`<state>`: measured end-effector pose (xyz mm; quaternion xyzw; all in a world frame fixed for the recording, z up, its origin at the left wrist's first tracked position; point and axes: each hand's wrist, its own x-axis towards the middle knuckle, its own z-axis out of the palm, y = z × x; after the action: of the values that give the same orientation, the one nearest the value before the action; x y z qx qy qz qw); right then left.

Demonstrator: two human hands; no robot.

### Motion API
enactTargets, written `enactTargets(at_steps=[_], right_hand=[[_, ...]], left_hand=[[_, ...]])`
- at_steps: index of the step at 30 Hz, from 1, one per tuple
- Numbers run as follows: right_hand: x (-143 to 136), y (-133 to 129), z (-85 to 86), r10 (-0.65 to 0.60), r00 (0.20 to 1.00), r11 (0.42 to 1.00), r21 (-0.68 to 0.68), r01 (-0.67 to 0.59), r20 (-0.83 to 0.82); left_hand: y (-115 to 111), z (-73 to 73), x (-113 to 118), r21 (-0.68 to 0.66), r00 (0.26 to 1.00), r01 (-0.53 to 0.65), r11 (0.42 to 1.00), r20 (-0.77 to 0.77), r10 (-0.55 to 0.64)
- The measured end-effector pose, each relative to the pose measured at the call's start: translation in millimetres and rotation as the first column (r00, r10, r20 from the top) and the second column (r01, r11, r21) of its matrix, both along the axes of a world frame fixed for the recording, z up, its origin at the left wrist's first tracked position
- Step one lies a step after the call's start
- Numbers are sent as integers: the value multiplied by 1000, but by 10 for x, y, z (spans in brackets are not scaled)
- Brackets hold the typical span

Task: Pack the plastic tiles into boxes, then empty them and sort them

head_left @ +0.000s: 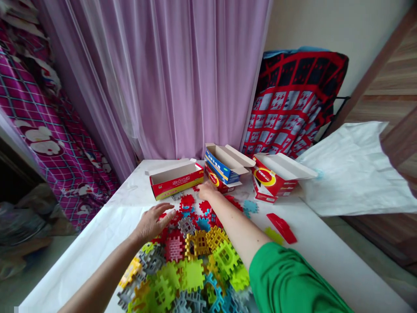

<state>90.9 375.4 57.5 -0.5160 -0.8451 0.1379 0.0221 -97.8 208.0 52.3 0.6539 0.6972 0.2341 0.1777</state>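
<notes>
A heap of toothed plastic building blocks in green, grey, gold, blue and red spreads over the table, with a lime green block point(192, 275) near its front. Over the heap's left side is my left hand point(155, 221), palm down, its fingers stretched and holding nothing. My right hand point(207, 191) reaches past the heap to the front of the boxes. Its fingers are closed at a small red building block point(196, 188), which they partly hide. A grey block point(186, 226) and a dark red brick-patterned block point(175, 248) lie between my arms.
An open red box point(177, 181) stands at the back left. An open blue box point(219, 167) rests on a red box in the middle, and another red box point(272, 182) stands to the right. A white sheet point(358, 174) hangs over the table's right edge.
</notes>
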Motion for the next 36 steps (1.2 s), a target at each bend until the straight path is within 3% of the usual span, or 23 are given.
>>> enactTargets(at_steps=[6, 11, 15, 18, 23, 27, 30, 33, 35, 36], right_hand=[[249, -313, 85, 53, 991, 997, -55, -47, 120], [705, -501, 128, 40, 999, 997, -67, -37, 37], [1107, -457, 79, -234, 970, 969, 66, 238, -63], [1211, -438, -6, -385, 923, 923, -2, 385, -9], [1010, -547, -9, -220, 965, 963, -191, 191, -143], [920, -696, 123, -151, 960, 976, -188, 107, -237], [994, -834, 234, -7, 927, 973, -216, -80, -375], [1177, -922, 320, 147, 874, 902, -299, -310, -464], [1345, -904, 342, 154, 873, 858, -375, -351, -464], [1435, -873, 339, 111, 895, 872, -390, -297, -432]], left_hand=[[501, -257, 153, -3, 985, -90, 996, -151, 88], [620, -248, 352, 4, 966, -129, 992, -227, 126], [492, -161, 455, -39, 978, -52, 998, -203, 43], [373, -117, 555, -81, 992, 11, 997, -126, -21], [319, -94, 772, -124, 997, 71, 990, 49, -65], [219, 27, 832, -155, 976, 149, 977, 180, -121], [-11, 225, 752, -180, 946, 238, 955, 266, -186], [-273, 440, 591, -220, 921, 310, 925, 311, -235], [-376, 529, 457, -283, 903, 377, 882, 324, -282], [-397, 546, 386, -310, 908, 383, 870, 298, -294]])
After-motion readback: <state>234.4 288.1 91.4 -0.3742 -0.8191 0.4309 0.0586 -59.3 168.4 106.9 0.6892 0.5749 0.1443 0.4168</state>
